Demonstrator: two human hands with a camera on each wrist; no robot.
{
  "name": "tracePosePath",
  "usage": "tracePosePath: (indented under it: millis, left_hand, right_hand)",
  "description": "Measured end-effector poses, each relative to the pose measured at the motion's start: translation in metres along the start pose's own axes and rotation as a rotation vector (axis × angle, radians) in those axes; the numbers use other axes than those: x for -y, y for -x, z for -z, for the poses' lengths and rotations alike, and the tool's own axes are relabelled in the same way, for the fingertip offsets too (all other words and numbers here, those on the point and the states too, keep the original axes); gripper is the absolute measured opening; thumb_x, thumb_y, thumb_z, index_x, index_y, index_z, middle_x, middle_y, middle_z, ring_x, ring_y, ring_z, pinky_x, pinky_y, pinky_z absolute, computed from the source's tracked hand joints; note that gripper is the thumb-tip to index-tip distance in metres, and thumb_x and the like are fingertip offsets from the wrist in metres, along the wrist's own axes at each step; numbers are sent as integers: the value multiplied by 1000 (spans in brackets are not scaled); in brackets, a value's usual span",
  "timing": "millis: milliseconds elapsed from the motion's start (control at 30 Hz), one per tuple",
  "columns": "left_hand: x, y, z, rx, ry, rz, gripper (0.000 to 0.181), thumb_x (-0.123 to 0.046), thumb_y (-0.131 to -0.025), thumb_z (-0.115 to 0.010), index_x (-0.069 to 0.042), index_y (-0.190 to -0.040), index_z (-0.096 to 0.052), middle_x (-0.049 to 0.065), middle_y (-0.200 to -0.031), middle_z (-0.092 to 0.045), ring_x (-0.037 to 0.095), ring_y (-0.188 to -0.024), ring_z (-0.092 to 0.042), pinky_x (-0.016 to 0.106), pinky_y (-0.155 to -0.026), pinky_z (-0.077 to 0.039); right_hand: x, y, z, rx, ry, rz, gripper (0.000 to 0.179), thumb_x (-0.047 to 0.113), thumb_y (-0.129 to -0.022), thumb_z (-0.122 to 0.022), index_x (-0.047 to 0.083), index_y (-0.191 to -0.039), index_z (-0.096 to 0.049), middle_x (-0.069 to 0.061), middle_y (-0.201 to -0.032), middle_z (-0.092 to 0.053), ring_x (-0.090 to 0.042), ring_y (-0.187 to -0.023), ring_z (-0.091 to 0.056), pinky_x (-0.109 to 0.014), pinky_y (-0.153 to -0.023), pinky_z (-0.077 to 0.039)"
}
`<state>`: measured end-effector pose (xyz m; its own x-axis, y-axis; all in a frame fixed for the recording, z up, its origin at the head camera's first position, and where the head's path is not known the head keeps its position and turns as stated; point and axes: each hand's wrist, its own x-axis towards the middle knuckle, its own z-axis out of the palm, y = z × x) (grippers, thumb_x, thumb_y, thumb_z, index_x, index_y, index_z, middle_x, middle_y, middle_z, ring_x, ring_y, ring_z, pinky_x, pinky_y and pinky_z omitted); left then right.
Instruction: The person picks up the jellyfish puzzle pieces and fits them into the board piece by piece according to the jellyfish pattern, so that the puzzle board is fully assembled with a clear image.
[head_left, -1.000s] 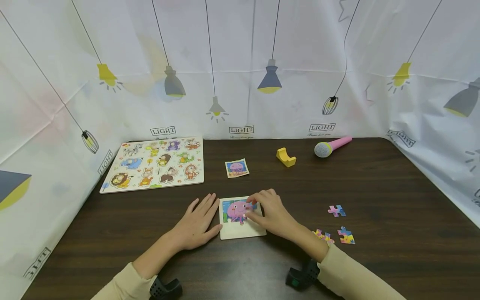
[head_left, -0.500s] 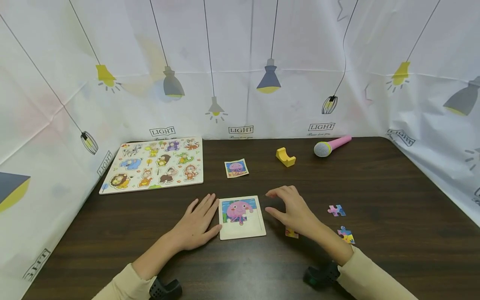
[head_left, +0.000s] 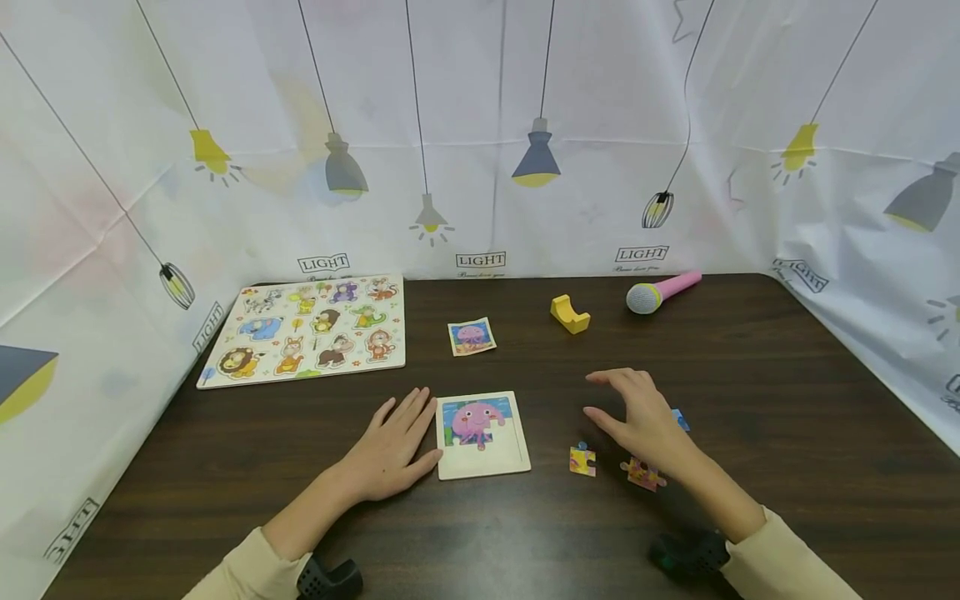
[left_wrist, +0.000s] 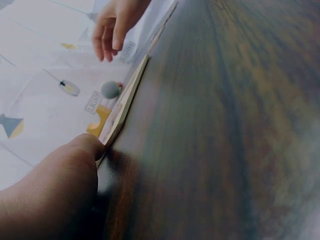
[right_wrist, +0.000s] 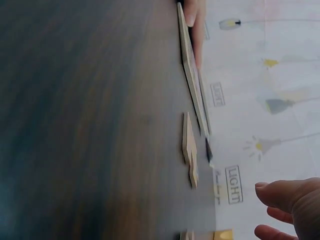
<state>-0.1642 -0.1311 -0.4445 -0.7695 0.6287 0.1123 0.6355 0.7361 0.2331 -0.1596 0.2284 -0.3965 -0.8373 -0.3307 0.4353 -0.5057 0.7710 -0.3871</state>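
Note:
A small square jigsaw tray point(head_left: 510, 463) lies in the middle of the table, with a partly filled picture of a pink octopus point(head_left: 474, 419). My left hand point(head_left: 390, 450) lies flat beside it, fingers straight; its thumb touches the tray's left edge. My right hand point(head_left: 647, 425) hovers over the loose pieces with thumb and fingers parted and nothing between them. Below and left of it lies a yellow jigsaw piece point(head_left: 582, 460), with a multicoloured jigsaw piece point(head_left: 643, 474) under the wrist. A blue jigsaw piece point(head_left: 680, 419) shows partly behind the hand. Another piece is hidden by the hand.
A white animal peg board point(head_left: 311, 329) lies at the back left. Behind the tray is a small octopus picture card point(head_left: 472, 336). A yellow curved block point(head_left: 571, 314) and a pink toy microphone point(head_left: 663, 293) stand at the back right, before a printed curtain point(head_left: 465, 125).
My right hand has lifted off the tray and moved right over the loose pieces, uncovering the lower right of the octopus picture. The left hand stays put.

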Motion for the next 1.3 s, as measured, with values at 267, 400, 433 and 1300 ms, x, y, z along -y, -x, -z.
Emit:
tracePosePath:
  millis: [267, 400, 433, 1300]
  left_hand:
    - [1, 2, 1, 6, 7, 5, 71, -51, -96, -30, -3, -146, -18, 14, -151, -12, 24, -139, -9, 50, -107, -8]
    - [1, 2, 1, 15, 10, 10, 71, -52, -96, -30, -4, -146, -17, 14, -151, -11, 24, -139, -9, 49, -107, -7]
    - [1, 2, 1, 17, 8, 10, 71, -52, -96, -29, -4, -146, -17, 14, -152, -11, 24, -139, -8, 49, -107, -7]
    - [-1, 1, 2, 15, -3, 7, 71, -52, -95, -30, -4, -146, -17, 13, -152, -11, 24, -139, -8, 50, -107, -8]
  right_hand:
    - [-21, 16, 16, -20, 40, -33, 42, 10, -77, -73, -2, -115, -57, -20, -110, -56, -35, -98, -44, -50, -78, -37]
    - [-31, 27, 23, -7, 43, -61, 44, 11, -78, -72, -3, -116, -56, -23, -111, -54, -39, -102, -43, -54, -82, -33]
    - [-34, 30, 25, -3, 45, -63, 45, 11, -78, -72, -4, -117, -55, -24, -110, -54, -40, -102, -43, -55, -83, -32]
    - [-67, 60, 36, 28, 127, -144, 26, 12, -76, -74, -3, -95, -64, -25, -97, -56, -39, -92, -45, -53, -77, -28]
